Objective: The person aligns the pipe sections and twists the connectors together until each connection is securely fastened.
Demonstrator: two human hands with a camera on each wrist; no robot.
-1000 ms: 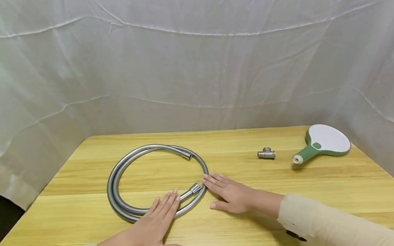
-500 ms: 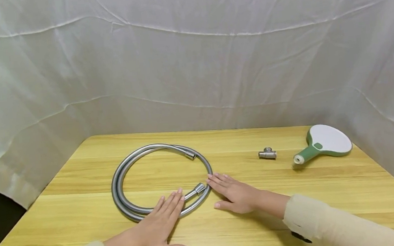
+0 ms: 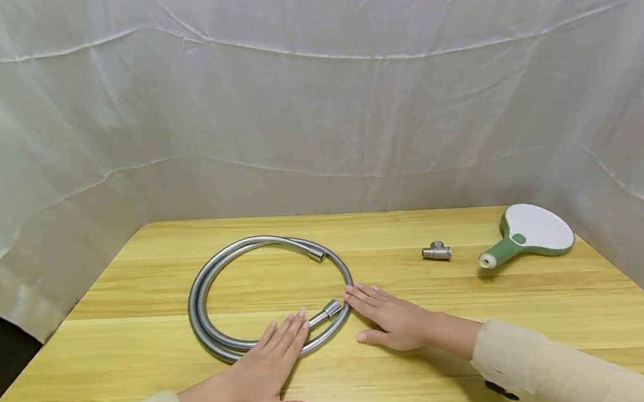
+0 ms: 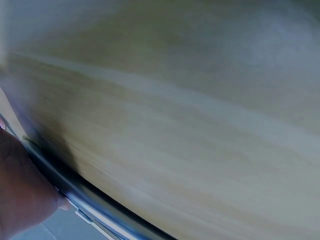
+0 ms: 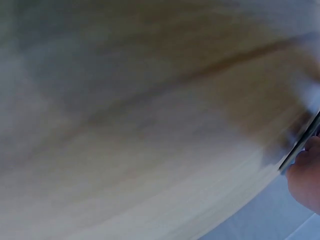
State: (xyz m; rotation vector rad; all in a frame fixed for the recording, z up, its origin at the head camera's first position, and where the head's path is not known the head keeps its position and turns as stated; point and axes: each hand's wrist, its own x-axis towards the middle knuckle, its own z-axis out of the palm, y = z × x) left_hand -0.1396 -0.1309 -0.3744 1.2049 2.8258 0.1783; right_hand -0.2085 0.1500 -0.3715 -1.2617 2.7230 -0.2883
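The left hand [image 3: 271, 369] and right hand [image 3: 390, 318] lay apart, straight-fingered, touching one coiled hose [image 3: 195, 310] on the table [image 3: 103, 351]; I couldn't see the stretch under the left. I counted one fitting [image 3: 436, 252], one shower head [image 3: 529, 231].

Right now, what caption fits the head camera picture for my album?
Left hand and right hand touch a coiled silver hose on a wooden table.

Shiny grey hose [image 3: 194, 308], coiled flat on wood-grain table [image 3: 384, 240]; metal end fittings [image 3: 333, 308] facing right.
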